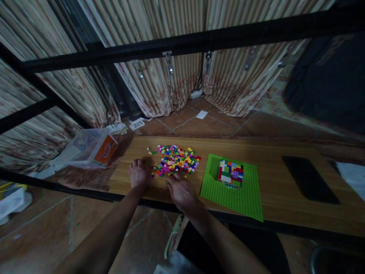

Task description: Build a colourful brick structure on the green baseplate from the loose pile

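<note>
A heap of small coloured bricks (176, 159) lies on a wooden board (273, 182). Right of it sits a green baseplate (245, 194) with a partly built block of coloured bricks (230, 173) on it. My left hand (139, 174) rests on the board at the heap's left edge, fingers curled under. My right hand (180, 190) lies at the heap's near edge, fingertips bent down onto the bricks. What either hand may hold is hidden.
A clear plastic tub with an orange label (91, 147) lies on its side left of the board. A dark flat slab (309, 179) rests on the board's right part. Black metal bars (182, 43) cross overhead. Curtains and a tiled floor lie beyond.
</note>
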Available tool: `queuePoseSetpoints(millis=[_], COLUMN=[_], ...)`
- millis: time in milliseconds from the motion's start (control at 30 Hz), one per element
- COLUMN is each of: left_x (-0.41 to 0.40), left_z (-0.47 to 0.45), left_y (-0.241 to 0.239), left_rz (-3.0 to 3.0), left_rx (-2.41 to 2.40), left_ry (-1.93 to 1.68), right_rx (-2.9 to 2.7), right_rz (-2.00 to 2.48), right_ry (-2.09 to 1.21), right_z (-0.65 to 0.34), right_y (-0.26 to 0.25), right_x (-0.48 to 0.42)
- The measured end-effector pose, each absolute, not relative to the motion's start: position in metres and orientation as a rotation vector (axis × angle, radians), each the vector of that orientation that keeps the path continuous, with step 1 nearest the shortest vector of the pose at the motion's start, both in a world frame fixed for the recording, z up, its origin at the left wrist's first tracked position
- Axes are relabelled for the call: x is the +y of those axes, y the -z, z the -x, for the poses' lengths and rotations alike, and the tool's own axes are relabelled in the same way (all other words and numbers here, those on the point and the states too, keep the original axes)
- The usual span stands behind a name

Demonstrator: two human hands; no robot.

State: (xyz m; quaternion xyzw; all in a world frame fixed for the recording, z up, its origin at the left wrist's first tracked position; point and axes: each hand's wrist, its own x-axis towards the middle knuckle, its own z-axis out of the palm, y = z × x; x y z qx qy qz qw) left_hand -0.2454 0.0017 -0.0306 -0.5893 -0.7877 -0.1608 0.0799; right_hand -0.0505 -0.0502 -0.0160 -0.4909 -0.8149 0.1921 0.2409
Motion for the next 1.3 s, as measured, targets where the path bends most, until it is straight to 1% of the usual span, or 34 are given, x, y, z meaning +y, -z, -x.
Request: queuePoseSetpoints(millis=[167,333,500,633,833,1000,1167,1300], left_x=[0.002,0.003,0.003,0.004,0.005,0.006,0.007,0.009], left_z=[0.246,0.246,0.246,0.247,0.247,0.246,0.248,0.249], left_y=[0.029,0.029,0.028,0.027,0.027,0.026,0.024,0.025], left_rz=[1.782,1.780,1.781,1.797,1.790,1.797,1.815,1.818], left_rx=[-2.350,-2.344,-2.334,-2.322,-2.341,-2.357,-2.360,-2.328], left_ry=[0.484,0.492,0.469,0.450,0.410,0.423,0.376,0.335], right_rx=[-2.262,-2.178,-1.853,-1.620,-1.348,-1.236,-1.231,-1.233], right_rz=[1.385,1.370,1.251,1.244,1.370,1.536,1.603,1.588], right_ry=[-0.503,-0.576,-0.736,-0.832,-0.659,-0.480,-0.391,-0.415], right_z=[0.053,0.050,0.034,0.003,-0.073,-0.130,-0.152,-0.154], right_y=[0.016,0.012,0.001,-0.005,0.004,0.016,0.023,0.026], right_x=[-0.047,-0.050,-0.063,-0.079,-0.095,-0.087,-0.069,-0.061])
